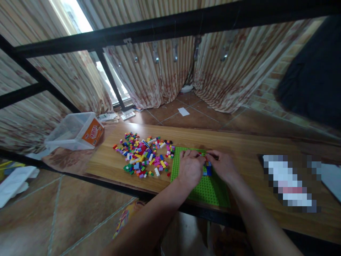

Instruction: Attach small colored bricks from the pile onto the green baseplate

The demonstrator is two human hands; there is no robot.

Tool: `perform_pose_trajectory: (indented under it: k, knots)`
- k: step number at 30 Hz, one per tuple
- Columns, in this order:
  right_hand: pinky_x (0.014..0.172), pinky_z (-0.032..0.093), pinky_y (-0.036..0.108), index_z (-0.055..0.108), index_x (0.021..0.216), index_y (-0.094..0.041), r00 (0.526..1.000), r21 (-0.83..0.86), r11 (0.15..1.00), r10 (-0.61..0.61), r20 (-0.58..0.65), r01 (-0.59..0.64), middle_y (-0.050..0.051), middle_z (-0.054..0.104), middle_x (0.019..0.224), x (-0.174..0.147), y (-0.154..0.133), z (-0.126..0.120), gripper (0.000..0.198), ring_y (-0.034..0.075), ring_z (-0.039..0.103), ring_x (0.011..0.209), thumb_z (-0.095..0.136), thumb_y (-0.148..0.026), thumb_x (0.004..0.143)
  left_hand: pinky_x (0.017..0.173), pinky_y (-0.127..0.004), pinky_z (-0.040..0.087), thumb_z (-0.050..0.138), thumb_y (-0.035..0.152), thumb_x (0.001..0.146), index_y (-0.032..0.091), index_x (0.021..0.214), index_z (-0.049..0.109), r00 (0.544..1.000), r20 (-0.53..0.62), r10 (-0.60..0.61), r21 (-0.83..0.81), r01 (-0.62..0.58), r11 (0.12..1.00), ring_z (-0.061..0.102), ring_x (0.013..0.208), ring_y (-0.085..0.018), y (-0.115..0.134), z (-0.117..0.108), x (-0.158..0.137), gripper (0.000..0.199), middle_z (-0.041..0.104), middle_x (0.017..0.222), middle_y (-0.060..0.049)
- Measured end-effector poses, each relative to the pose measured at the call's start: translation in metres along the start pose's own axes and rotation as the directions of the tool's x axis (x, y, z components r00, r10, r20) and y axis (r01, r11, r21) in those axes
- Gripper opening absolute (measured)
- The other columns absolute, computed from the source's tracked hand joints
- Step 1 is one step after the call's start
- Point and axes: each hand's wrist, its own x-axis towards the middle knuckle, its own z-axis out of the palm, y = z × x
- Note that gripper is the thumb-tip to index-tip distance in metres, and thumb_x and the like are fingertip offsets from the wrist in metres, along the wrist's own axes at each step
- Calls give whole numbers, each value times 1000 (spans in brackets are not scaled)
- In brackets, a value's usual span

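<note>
Lying on table (247,153), green board (205,193): likely light, stiff; take by edges. Left hand (190,169), right hand (223,165) curled close together over it; cannot tell what either pinches. Blue bricks (208,170) on board between hands: probably hard, slick; grip sides.

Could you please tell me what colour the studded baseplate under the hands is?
The baseplate is bright green, as the head view shows.

Curtains (157,83) hang beyond a black frame (165,30); paper (183,111) lies on tiles (204,115).
</note>
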Motion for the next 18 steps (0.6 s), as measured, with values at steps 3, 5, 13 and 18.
perform_pose_trajectory:
  k: [3, 5, 13, 18]
  knots:
    - [76, 53, 42, 74, 96, -21, 999, -14, 999, -37, -8, 37, 11, 76, 94, 0, 2, 1, 35, 27, 70, 82, 48, -41, 84, 90, -41, 37, 47, 28, 96, 24, 89, 71, 1000, 6, -6, 14, 6, 1000, 52, 97, -23, 1, 1, 0, 26, 66, 96, -4]
    - [72, 53, 39, 74, 95, -22, 998, -11, 998, -55, -8, 55, 9, 77, 90, 0, 6, 0, 35, 25, 70, 79, 49, -43, 84, 89, -42, 37, 47, 29, 95, 24, 90, 71, 1000, 14, -12, 19, 11, 1000, 53, 97, -23, 2, 2, -2, 25, 66, 94, -5]
    - [62, 52, 36, 75, 99, -24, 999, -27, 999, -44, -15, 43, 7, 77, 84, -2, 19, -2, 41, 25, 70, 70, 50, -53, 84, 87, -40, 42, 47, 29, 94, 21, 92, 69, 1000, 0, 28, -9, -28, 1000, 55, 93, -23, 2, -4, -7, 24, 65, 94, -8]
    - [68, 55, 41, 74, 100, -24, 1000, -52, 998, -30, -2, 30, 9, 77, 88, -2, 22, -3, 44, 29, 71, 77, 49, -56, 84, 88, -38, 46, 47, 29, 93, 20, 94, 69, 992, -99, -74, -38, 71, 997, 57, 92, -22, -16, -23, -4, 24, 66, 93, -7]
